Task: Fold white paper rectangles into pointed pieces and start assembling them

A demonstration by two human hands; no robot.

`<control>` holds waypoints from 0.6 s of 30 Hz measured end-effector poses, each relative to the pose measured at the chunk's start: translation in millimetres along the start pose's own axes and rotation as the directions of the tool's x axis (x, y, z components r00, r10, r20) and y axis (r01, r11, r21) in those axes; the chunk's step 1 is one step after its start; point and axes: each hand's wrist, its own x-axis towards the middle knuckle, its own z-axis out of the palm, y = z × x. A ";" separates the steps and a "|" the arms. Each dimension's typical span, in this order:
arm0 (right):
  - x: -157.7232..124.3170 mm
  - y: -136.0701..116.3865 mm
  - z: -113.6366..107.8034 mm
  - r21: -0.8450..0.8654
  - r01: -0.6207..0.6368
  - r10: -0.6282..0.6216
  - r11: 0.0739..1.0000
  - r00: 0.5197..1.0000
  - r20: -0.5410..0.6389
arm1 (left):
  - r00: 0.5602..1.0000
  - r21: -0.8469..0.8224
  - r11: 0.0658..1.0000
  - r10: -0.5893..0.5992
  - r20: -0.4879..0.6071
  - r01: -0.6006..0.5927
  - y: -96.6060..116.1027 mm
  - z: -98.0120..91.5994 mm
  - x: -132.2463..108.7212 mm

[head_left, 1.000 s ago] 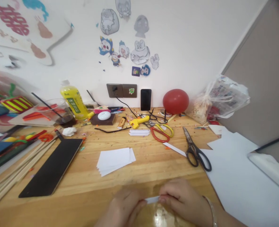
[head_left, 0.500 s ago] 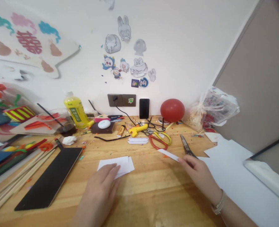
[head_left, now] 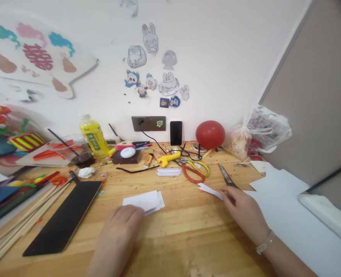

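My left hand (head_left: 117,232) is at the near left edge of a small stack of white paper pieces (head_left: 144,201), its fingers curled over that edge and closed on it. The thumb is mostly hidden. Between the thumb and fingers of my right hand (head_left: 244,211) is a narrow strip of white paper (head_left: 209,190), pointing to the left just above the table. Several folded white paper strips (head_left: 169,172) lie farther back. Beside them are scissors with red and yellow handles (head_left: 196,171). A utility knife (head_left: 227,176) lies behind my right hand.
A black tablet (head_left: 63,219) and wooden sticks (head_left: 23,219) lie on the left. Along the wall stand a yellow drink bottle (head_left: 94,136), a phone (head_left: 176,133) and a red balloon (head_left: 210,134). A yellow glue gun (head_left: 169,158) is mid-back. White sheets (head_left: 300,215) cover the right.
My left fingers have drawn back from the top of the paper stack and curled at its near edge. The strip in my right hand has shifted slightly right.
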 end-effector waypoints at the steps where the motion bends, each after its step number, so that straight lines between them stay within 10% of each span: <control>1: -4.5 -5.7 0.8 0.058 0.068 -0.067 0.996 0.998 -0.012 | 0.999 -0.020 1.000 0.017 -0.036 -0.018 5.0 -2.9 1.1; 5: -28.8 -36.2 7.9 0.316 0.336 -0.401 0.887 0.901 0.168 | 0.963 -0.108 0.970 0.196 -0.187 -0.218 37.2 -13.4 6.4; 8: -41.7 -54.0 16.6 0.507 0.315 -0.513 0.802 0.798 0.315 | 0.922 -0.117 0.937 0.293 -0.255 -0.330 61.8 -14.5 8.0; 18: -42.9 -53.8 21.0 0.702 0.267 -0.493 0.660 0.860 0.136 | 0.990 -0.415 0.907 0.011 -0.140 -0.069 56.1 0.5 -3.8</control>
